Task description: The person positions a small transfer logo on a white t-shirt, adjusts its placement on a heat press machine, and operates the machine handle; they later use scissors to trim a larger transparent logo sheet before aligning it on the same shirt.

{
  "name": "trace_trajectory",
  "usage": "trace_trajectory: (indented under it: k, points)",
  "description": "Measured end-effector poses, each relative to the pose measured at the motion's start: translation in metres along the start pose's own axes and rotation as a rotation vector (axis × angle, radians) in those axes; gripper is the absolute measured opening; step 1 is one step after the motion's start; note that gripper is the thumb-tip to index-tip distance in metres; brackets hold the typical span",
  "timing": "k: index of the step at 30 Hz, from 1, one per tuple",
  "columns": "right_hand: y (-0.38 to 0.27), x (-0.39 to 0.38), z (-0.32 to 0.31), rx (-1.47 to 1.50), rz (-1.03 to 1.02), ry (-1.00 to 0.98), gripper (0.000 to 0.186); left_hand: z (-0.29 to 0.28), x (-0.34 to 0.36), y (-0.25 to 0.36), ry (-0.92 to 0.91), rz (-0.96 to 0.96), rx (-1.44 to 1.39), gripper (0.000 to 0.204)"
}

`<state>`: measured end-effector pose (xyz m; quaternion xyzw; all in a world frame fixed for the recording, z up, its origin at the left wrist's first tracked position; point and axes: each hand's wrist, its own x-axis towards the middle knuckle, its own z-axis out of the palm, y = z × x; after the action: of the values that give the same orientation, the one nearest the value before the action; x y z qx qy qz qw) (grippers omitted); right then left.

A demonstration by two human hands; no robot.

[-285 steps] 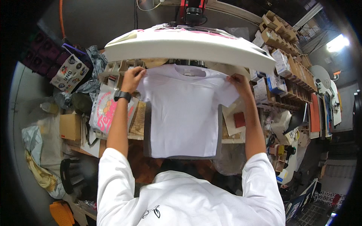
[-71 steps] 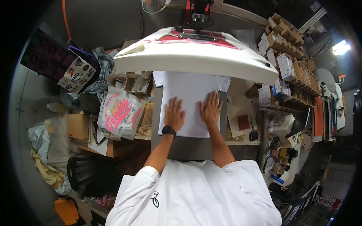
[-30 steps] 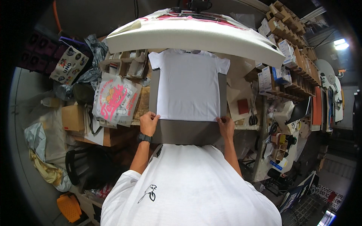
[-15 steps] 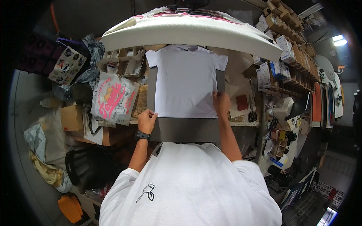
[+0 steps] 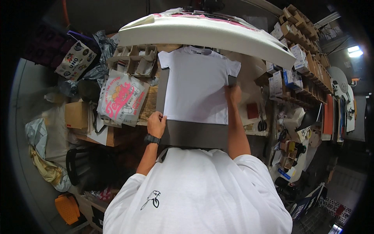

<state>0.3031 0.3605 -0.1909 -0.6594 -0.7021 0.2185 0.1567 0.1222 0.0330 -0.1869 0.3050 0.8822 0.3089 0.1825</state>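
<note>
A white t-shirt (image 5: 198, 87) lies flat on a dark grey platen (image 5: 194, 134) under the raised white top of a heat press (image 5: 202, 33). My left hand (image 5: 156, 124) rests at the shirt's lower left corner, fingers curled onto the hem and the platen's edge. Farther up, my right hand (image 5: 233, 93) presses on the shirt's right edge just below the sleeve. A black watch sits on my left wrist.
Left of the platen lie a plastic bag with pink print (image 5: 121, 99), a cardboard divider tray (image 5: 134, 62) and cardboard boxes (image 5: 77, 115). Shelves of small boxes (image 5: 296, 66) line the right side. Scissors (image 5: 262, 124) and a red pad (image 5: 252, 110) lie right of the press.
My right hand has slid up the shirt's right edge from the hem toward the sleeve. My left hand stays at the lower left corner. Earlier I held the shirt up, then laid and smoothed it.
</note>
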Motion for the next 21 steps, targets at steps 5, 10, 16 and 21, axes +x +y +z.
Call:
trace_trajectory:
  k: [5,10,16,21]
  points:
    - [-0.019,-0.021,0.003,-0.179,-0.547,0.139,0.054,0.0,0.02,0.042,0.307,0.232,0.072,0.041]
    - [-0.001,-0.028,0.022,-0.257,-0.685,0.002,0.063,0.065,0.084,0.072,0.119,0.558,0.285,0.052]
    - [-0.013,-0.018,0.011,-0.308,-0.589,0.102,0.062,0.077,0.128,0.057,0.199,0.381,0.435,0.062]
    - [-0.011,-0.019,0.014,-0.245,-0.605,0.188,0.059,0.053,0.149,0.044,0.21,0.392,0.498,0.059]
